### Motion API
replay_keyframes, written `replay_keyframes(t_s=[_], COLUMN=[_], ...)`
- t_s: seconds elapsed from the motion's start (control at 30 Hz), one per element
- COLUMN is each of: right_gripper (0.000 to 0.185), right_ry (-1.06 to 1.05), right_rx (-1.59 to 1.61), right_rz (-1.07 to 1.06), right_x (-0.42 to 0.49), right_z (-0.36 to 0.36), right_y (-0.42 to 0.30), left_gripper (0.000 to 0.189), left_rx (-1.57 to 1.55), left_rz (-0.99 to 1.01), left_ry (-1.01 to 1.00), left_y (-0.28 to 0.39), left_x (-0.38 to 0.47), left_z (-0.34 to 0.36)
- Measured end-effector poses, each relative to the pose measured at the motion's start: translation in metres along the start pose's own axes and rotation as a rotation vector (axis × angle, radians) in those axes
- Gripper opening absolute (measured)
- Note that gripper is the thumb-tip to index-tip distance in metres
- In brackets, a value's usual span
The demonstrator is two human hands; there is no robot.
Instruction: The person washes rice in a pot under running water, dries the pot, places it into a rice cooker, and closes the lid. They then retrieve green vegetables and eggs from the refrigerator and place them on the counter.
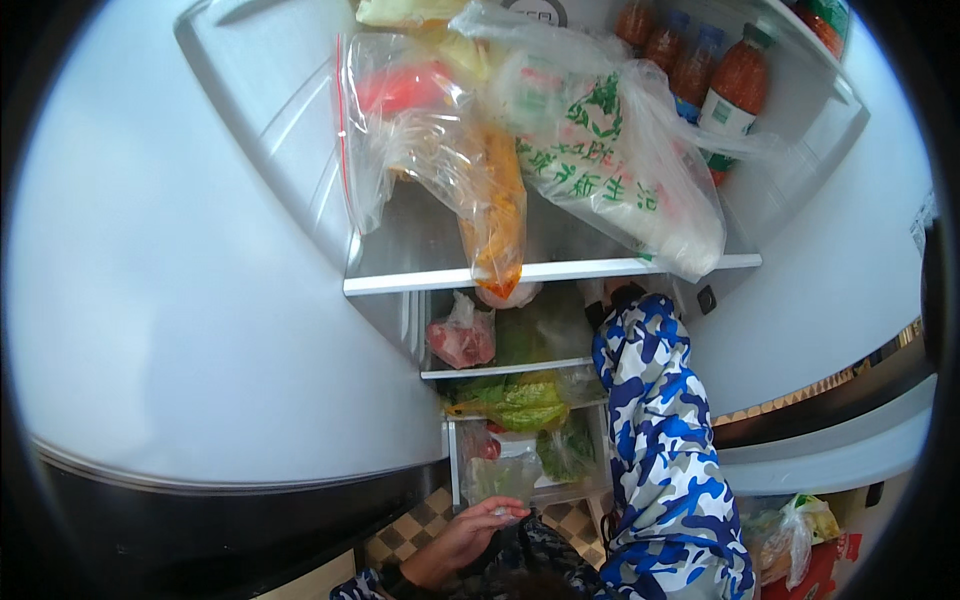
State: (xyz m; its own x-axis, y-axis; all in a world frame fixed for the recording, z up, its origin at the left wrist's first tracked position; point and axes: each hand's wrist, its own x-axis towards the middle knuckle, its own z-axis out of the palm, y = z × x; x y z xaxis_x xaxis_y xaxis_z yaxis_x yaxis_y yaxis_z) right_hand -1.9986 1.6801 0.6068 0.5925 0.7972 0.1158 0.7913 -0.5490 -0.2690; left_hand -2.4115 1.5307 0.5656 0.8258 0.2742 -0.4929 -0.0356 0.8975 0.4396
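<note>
My left hand (480, 529) is at the lower middle, its fingers closed on a clear plastic bag (501, 480) in front of the open fridge drawer. My right arm, in a blue and white camouflage sleeve (660, 405), reaches into the fridge under the upper shelf. Only a little of my right hand (616, 285) shows; its fingers and anything in them are hidden. Left of it, a bag of red meat-like food (461, 337) lies on the middle shelf. Leafy greens in a yellowish bag (525, 397) lie below that shelf.
The upper shelf edge (420, 279) carries bulging plastic bags (622, 172), one overhanging it. Bottles of red sauce (735, 82) stand at the upper right. Below is a drawer with bagged greens (566, 450). An open fridge door holds food bags (795, 532) at the lower right.
</note>
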Motion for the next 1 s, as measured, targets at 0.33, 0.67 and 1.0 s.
replay_keyframes(t_s=[0.33,0.67,1.0], right_gripper=[0.025,0.027,0.029], right_ry=[0.007,0.011,-0.055], right_rx=[-0.002,-0.018,-0.083], right_rz=[-0.006,-0.009,-0.141], right_x=[0.002,0.002,0.020], right_z=[0.005,0.004,-0.013], right_y=[0.002,0.002,-0.002], left_gripper=[0.028,0.024,0.021], left_rx=[0.040,-0.199,-0.289], left_rz=[-0.215,-0.086,0.008], left_ry=[0.097,0.058,0.032], left_y=[0.013,0.008,0.010], left_x=[-0.001,0.010,0.024], left_z=[-0.009,-0.029,-0.027])
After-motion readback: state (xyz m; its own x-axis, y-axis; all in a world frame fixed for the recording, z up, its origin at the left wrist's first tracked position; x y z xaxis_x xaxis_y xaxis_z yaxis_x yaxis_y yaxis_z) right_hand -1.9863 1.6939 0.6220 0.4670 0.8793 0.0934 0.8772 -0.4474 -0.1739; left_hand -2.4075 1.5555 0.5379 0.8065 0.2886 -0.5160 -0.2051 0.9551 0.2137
